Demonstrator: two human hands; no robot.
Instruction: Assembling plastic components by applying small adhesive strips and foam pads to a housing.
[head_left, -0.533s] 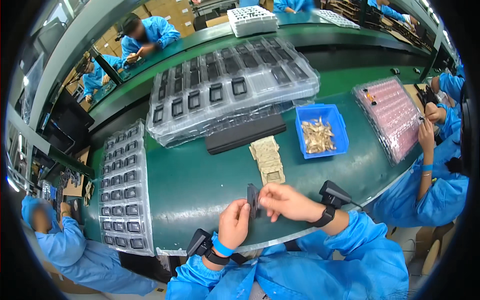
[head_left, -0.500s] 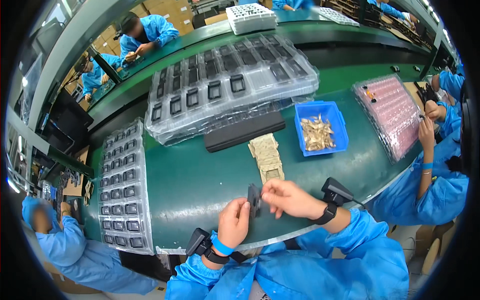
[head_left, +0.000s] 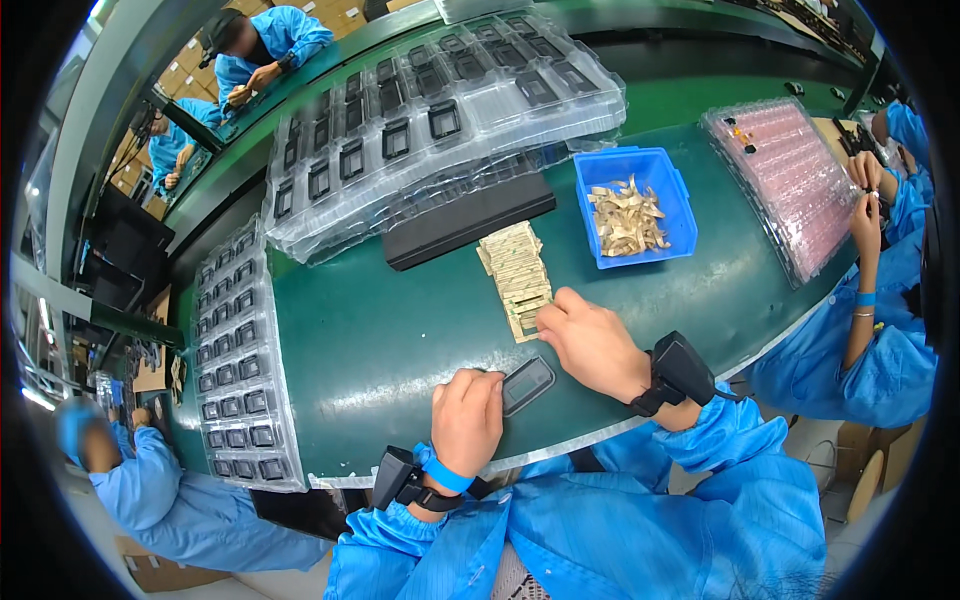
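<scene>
My left hand (head_left: 467,420) is closed, thumb and fingers gripping the left edge of a small dark plastic cover (head_left: 527,386) with a grey rectangular window. It is held flat, low over the near part of the green table. Farther off, my right hand (head_left: 597,345) reaches to the near end of a row of overlapping cream-coloured frame pieces (head_left: 512,258). Its fingertips pinch the edge of the nearest cream frame piece (head_left: 521,332), partly hiding it. Beyond the row lies a long black block (head_left: 470,222).
A blue bin (head_left: 682,190) of curled cream strips stands right of the row. Clear trays (head_left: 450,140) of black frames are stacked at the back; another such tray (head_left: 235,365) lies left. A pink bubble-wrap sheet (head_left: 775,180) lies right, near a co-worker's hand (head_left: 867,220).
My right hand has left the dark cover and moved to the cream pieces. The cover, upright on edge before, is now tilted flat in my left hand. The view has shifted slightly.
</scene>
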